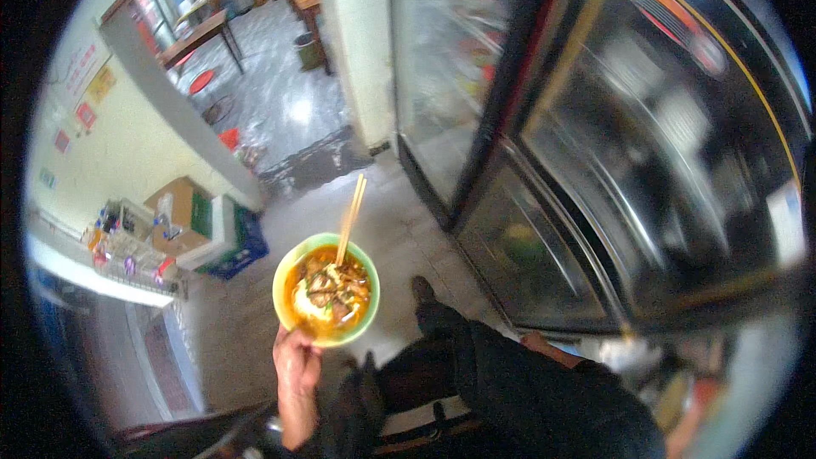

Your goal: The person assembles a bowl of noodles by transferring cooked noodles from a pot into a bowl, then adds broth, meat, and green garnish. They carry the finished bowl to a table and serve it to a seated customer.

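Note:
A green bowl (373,293) of noodle soup with meat pieces and reddish broth is held out before me by my left hand (298,357), thumb over the near rim and fingers beneath. A pair of light chopsticks (350,220) stands in the soup, leaning against the bowl's far side. My right hand (539,341) is low at my right side, below the dark glass-fronted cabinet, partly hidden by my dark sleeve; its fingers and anything in them cannot be made out.
Glass-door cabinets (574,217) line the right. At the left stand a cardboard box (182,213), a blue crate (252,245) and a wire rack (137,261) of small packets. A doorway ahead opens to a room with a wooden table (194,41), red stools (201,81) and a bin (309,52).

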{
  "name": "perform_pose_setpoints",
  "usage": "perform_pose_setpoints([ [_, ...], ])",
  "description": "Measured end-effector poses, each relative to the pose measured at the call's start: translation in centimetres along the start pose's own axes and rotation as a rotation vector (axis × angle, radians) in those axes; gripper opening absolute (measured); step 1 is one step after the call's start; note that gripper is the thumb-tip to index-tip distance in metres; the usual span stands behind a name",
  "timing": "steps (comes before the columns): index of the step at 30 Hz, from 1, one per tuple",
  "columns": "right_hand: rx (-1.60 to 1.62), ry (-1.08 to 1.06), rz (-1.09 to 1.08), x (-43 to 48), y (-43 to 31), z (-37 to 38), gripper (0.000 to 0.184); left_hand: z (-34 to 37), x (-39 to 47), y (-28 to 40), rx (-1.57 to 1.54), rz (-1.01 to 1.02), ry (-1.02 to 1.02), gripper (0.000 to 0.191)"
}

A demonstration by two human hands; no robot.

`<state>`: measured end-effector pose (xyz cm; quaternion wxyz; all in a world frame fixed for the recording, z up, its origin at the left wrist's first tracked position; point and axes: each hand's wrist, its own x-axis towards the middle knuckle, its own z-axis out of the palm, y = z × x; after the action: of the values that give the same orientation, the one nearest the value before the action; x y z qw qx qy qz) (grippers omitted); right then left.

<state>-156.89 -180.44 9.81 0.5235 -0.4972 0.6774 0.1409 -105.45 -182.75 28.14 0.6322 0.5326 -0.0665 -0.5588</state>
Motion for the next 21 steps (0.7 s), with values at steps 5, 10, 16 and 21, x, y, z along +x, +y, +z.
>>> perform_pose_setpoints([
  [5,-0.144,0.024,-0.134,11.5,-13.7,-9.0,0.029,1.7,5.5,2.3,-0.063,0.037,0.075,0.055],
  [10,0.012,0.164,-0.463,20.8,-31.1,-17.2,0.038,4.3,13.0,5.9,-0.117,0.089,0.144,0.057],
  [16,0.121,0.226,-0.482,31.3,-40.2,-23.1,0.034,5.7,25.4,12.1,-0.181,0.125,0.068,0.064],
  [21,-0.203,0.209,-0.293,31.9,-40.1,-23.2,0.026,6.8,36.0,19.7,-0.122,0.076,0.086,0.069],
])
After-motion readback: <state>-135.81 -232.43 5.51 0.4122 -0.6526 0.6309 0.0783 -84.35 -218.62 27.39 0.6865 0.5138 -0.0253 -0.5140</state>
